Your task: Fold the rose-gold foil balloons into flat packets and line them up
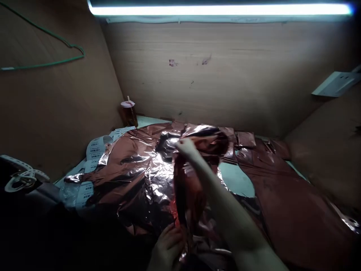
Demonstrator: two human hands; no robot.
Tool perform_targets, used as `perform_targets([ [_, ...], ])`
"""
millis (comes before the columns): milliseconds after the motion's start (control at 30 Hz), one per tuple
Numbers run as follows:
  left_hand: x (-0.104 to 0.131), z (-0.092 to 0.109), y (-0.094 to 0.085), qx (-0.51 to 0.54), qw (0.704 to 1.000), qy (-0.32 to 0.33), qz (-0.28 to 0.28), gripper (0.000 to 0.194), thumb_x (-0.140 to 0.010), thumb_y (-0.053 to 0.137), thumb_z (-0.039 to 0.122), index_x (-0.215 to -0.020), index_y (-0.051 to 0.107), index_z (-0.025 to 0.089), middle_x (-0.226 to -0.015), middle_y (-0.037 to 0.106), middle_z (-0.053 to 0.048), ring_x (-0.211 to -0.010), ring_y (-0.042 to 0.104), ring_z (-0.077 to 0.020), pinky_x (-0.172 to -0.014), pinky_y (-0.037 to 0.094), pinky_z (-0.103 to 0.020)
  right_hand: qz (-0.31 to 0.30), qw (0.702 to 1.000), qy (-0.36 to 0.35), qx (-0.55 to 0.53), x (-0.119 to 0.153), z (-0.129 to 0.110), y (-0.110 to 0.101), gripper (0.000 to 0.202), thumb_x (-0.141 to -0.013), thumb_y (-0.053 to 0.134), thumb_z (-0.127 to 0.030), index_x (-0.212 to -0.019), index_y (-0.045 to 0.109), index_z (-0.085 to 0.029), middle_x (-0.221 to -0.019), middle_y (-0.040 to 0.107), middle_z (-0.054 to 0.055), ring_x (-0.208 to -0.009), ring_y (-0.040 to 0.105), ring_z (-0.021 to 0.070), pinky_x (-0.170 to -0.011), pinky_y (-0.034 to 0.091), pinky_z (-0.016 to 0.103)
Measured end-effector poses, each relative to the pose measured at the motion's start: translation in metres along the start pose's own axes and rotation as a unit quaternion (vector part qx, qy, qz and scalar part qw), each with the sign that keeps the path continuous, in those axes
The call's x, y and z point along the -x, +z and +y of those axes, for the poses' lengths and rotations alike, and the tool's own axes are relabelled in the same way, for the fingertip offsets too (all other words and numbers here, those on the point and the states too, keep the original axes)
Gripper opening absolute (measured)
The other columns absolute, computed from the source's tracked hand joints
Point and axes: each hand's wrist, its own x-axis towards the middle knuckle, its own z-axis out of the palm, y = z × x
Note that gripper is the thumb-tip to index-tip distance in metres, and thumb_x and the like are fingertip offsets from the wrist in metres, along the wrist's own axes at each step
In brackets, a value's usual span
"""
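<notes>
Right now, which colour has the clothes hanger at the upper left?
The clothes hanger is green; the head view shows it best.

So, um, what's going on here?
A person is handling a piece of shiny copper-coloured film with both bare hands. The right hand, arm stretched forward, is blurred but looks closed on it; the left hand holds it lower down, near the body. More film lies spread around them over a pale work surface, with a curled strip of labels and a dark cup off to the left.
</notes>
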Motion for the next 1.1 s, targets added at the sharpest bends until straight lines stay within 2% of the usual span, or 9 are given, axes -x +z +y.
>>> perform_targets([
  [167,0.021,0.000,0.033,-0.031,0.995,-0.027,0.094,0.030,-0.082,0.054,0.026,-0.103,0.075,0.024,-0.081,0.074,-0.007,-0.081,0.069,-0.0240,-0.090,0.058,-0.045,-0.147,0.981,-0.081,0.095,0.020,-0.002,0.055,0.026,-0.096,0.056,-0.037,-0.098,0.069,-0.015,-0.100,0.069,0.007,-0.093,0.064,0.0187,-0.089,0.051,0.035],
  [300,0.028,-0.001,0.042,-0.031,0.995,-0.029,0.086,0.035,-0.080,0.057,0.025,-0.110,0.074,0.025,-0.083,0.074,-0.007,-0.085,0.068,-0.0254,-0.087,0.058,-0.040,-0.132,0.972,-0.113,0.156,0.086,0.045,0.046,0.037,-0.099,0.047,-0.037,-0.128,0.061,-0.019,-0.142,0.052,0.012,-0.133,0.043,0.0284,-0.114,0.029,0.046],
  [400,0.017,0.009,0.027,0.007,0.998,-0.033,0.049,0.030,-0.086,0.055,0.024,-0.110,0.073,0.022,-0.082,0.074,-0.007,-0.082,0.068,-0.0243,-0.081,0.059,-0.038,-0.110,0.969,-0.081,0.204,0.118,0.087,0.035,0.050,-0.097,0.046,-0.041,-0.143,0.049,-0.021,-0.157,0.033,0.013,-0.146,0.022,0.0367,-0.116,0.015,0.060],
  [533,-0.002,0.031,0.001,0.063,0.988,-0.129,0.056,0.023,-0.093,0.050,0.026,-0.084,0.070,0.020,-0.080,0.071,-0.007,-0.075,0.066,-0.0200,-0.065,0.057,-0.032,-0.037,0.948,-0.070,0.308,0.131,0.120,0.040,0.059,-0.097,0.044,-0.048,-0.151,0.038,-0.024,-0.162,0.024,0.008,-0.150,0.013,0.0355,-0.118,0.013,0.060],
  [633,0.001,0.033,-0.015,0.037,0.999,-0.010,-0.019,0.023,-0.094,0.049,0.022,-0.082,0.068,0.024,-0.077,0.069,-0.002,-0.076,0.065,-0.0173,-0.069,0.056,-0.031,-0.044,0.941,-0.089,0.322,0.133,0.126,0.036,0.058,-0.098,0.042,-0.046,-0.151,0.039,-0.023,-0.161,0.027,0.007,-0.149,0.016,0.0352,-0.118,0.018,0.058],
  [733,0.021,0.010,-0.035,-0.023,0.993,0.110,-0.031,0.031,-0.092,0.058,0.047,-0.111,0.065,0.024,-0.101,0.071,-0.005,-0.097,0.065,-0.0204,-0.097,0.052,-0.033,-0.067,0.944,-0.160,0.282,0.145,0.131,0.009,0.051,-0.100,0.038,-0.035,-0.149,0.042,-0.024,-0.159,0.032,0.006,-0.149,0.020,0.0317,-0.118,0.025,0.057],
  [833,0.036,-0.025,-0.059,-0.114,0.993,-0.007,0.030,0.074,-0.080,0.069,0.058,-0.138,0.044,0.019,-0.130,0.058,-0.016,-0.126,0.052,-0.0305,-0.115,0.035,-0.052,-0.078,0.926,-0.256,0.267,0.168,0.141,-0.029,0.052,-0.097,0.036,-0.018,-0.148,0.043,-0.025,-0.158,0.033,0.005,-0.149,0.020,0.0273,-0.115,0.035,0.053],
  [1000,0.003,-0.058,-0.080,-0.170,0.967,-0.059,-0.181,0.083,-0.083,0.069,0.030,-0.152,0.026,0.016,-0.156,0.034,-0.017,-0.148,0.025,-0.0325,-0.120,0.021,-0.056,-0.091,0.864,-0.372,0.327,0.195,0.147,-0.047,0.058,-0.092,0.040,-0.004,-0.147,0.044,-0.022,-0.152,0.043,0.008,-0.146,0.031,0.0268,-0.112,0.043,0.050],
  [1100,-0.022,-0.065,-0.078,-0.108,0.968,-0.054,-0.222,0.074,-0.086,0.061,0.020,-0.153,0.028,0.017,-0.156,0.037,-0.014,-0.147,0.029,-0.0283,-0.120,0.024,-0.054,-0.070,0.838,-0.440,0.317,0.205,0.143,-0.036,0.057,-0.093,0.040,-0.002,-0.147,0.043,-0.018,-0.147,0.050,0.010,-0.143,0.036,0.0265,-0.112,0.044,0.050],
])
